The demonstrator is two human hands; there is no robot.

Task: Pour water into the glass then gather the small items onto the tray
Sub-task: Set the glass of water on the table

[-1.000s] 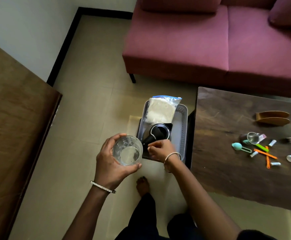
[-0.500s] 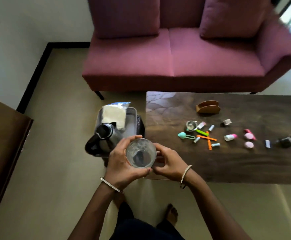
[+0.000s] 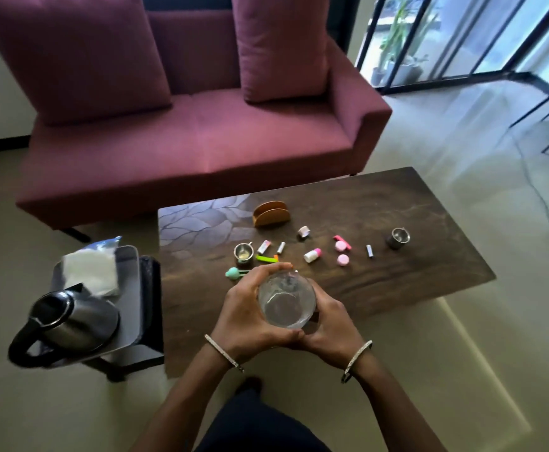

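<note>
A clear glass (image 3: 287, 300) with a little water sits between my two hands above the near edge of the dark wooden table (image 3: 397, 275). My left hand (image 3: 247, 314) wraps its left side, my right hand (image 3: 328, 321) its right side. A steel kettle (image 3: 74, 318) with a black handle rests on the grey tray (image 3: 129, 288) at the left. Several small items lie scattered on the table: a tiny steel cup (image 3: 243, 252), a teal piece (image 3: 233, 273), a white and pink bottle (image 3: 312, 255), pink discs (image 3: 342, 260), a steel mug (image 3: 397, 238).
A white packet (image 3: 90, 272) lies in the tray, which sits on a black stool (image 3: 150, 308). A wooden holder (image 3: 271, 213) stands at the table's far side. A maroon sofa (image 3: 201, 125) is behind the table; glass doors are at the far right.
My right hand left the kettle and joined the left on the glass. Both hands carried the glass right, over the table's near edge. The view swung right and up.
</note>
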